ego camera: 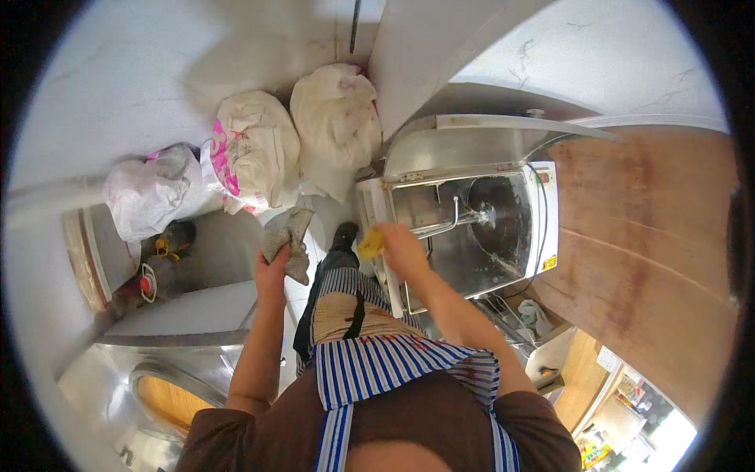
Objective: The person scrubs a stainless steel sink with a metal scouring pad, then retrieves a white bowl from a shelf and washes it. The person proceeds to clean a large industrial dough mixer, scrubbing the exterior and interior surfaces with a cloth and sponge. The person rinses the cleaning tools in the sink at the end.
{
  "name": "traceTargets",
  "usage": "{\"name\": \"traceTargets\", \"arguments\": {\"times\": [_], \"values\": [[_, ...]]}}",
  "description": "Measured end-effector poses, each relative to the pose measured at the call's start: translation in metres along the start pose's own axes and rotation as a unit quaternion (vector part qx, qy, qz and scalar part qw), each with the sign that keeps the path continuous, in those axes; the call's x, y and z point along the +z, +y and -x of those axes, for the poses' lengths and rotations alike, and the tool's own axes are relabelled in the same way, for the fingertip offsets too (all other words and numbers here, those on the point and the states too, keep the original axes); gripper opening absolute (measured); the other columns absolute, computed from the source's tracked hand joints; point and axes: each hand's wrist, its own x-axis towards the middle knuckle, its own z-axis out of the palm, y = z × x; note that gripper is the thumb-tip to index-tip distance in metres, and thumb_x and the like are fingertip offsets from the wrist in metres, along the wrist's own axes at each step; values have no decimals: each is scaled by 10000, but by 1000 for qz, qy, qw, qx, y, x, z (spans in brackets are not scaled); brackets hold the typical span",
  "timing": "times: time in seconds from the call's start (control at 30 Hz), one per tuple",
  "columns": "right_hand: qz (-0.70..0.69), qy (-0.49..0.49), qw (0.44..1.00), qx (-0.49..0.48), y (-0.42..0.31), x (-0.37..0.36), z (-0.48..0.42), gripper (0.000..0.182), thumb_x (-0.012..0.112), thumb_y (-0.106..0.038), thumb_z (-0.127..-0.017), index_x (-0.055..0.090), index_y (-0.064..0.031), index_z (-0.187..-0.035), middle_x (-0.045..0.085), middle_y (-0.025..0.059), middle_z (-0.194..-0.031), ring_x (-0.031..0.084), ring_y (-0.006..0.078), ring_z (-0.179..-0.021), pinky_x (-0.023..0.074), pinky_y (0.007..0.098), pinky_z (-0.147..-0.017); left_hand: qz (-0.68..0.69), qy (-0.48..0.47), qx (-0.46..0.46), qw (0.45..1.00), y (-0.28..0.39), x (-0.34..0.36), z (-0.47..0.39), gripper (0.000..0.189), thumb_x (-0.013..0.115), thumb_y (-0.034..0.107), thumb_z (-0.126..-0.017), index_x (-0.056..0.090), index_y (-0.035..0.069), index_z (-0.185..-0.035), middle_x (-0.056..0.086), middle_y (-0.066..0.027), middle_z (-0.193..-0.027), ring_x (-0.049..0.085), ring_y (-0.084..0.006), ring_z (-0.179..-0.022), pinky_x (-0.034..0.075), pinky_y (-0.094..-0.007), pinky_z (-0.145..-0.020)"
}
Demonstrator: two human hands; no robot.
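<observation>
A grey-brown textured cloth (288, 239) hangs from my left hand (272, 274), whose fingers are closed on it. My right hand (402, 248) grips a yellow sponge or scouring pad (371, 243), slightly blurred, at the left edge of a metal dough mixer (386, 253). The mixer's lid (460, 144) is raised. Inside its steel bowl (501, 236) are a bent metal mixing arm (451, 221) and pale residue on the wall. A blue-and-white striped apron (401, 366) covers my front.
Several filled sacks and bags (259, 147) line the wall ahead. On the left stand a low bin-like container (215, 253) and a metal counter (171, 348). A brown panel (643, 236) is at the right. A black cable (545, 236) runs down the mixer's side, near a cardboard box (551, 354).
</observation>
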Motion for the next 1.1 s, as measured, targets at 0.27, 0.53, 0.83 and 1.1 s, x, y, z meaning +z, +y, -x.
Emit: {"name": "traceTargets", "arguments": {"times": [0.27,0.53,0.83,1.1], "values": [[-232,496,832,-84,-78,-113,-89,545,516,-43,-836,323,3,-1343,281,194,-1405,337,304,-1277,321,355,-1014,8,-9,67,998,37,32,2,355,648,144,-824,524,16,-1131,598,-80,-1020,585,-166,-895,468,-306,-781],[-19,240,964,109,-5,32,-92,589,511,-45,-808,303,19,-1355,205,259,-1421,275,379,-1308,316,417,-1042,-100,20,61,993,44,36,13,345,666,122,-812,537,15,-1114,595,-65,-1024,574,-159,-901,463,-292,-781],[-787,329,446,271,32,-6,-141,362,596,-219,-873,503,71,-1068,571,131,-974,580,214,-855,492,337,-704,0,-36,238,971,106,143,7,453,626,159,-856,445,9,-1244,530,-107,-1172,530,-210,-1028,436,-324,-869],[-496,508,694,117,-66,-141,-74,483,728,-289,-764,500,-10,-1084,584,130,-935,584,222,-832,485,333,-728,-229,-12,373,899,185,264,29,658,630,311,-848,325,-15,-1332,492,-159,-1233,498,-246,-1086,396,-335,-919]]}}
